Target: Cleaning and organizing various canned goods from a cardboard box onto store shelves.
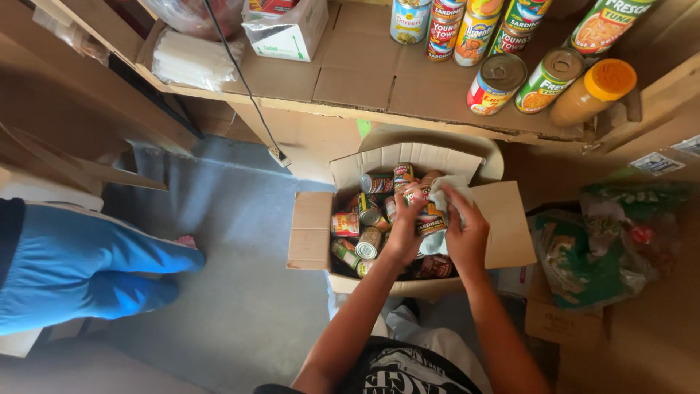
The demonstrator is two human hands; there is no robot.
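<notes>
An open cardboard box (310,230) on the floor holds several tin cans. My left hand (403,232) grips a can with a red label (429,217) above the box. My right hand (465,233) presses a pale cloth (446,191) against that can's right side. Loose cans (369,243) lie on their sides in the box to the left of my hands.
A cardboard shelf (364,69) above the box carries several upright cans (499,82), an orange-capped jar (594,91) and a white carton (288,33). A person's blue trouser legs (87,266) are at the left. A green plastic bag (605,244) lies at the right. A black cable (244,84) hangs down.
</notes>
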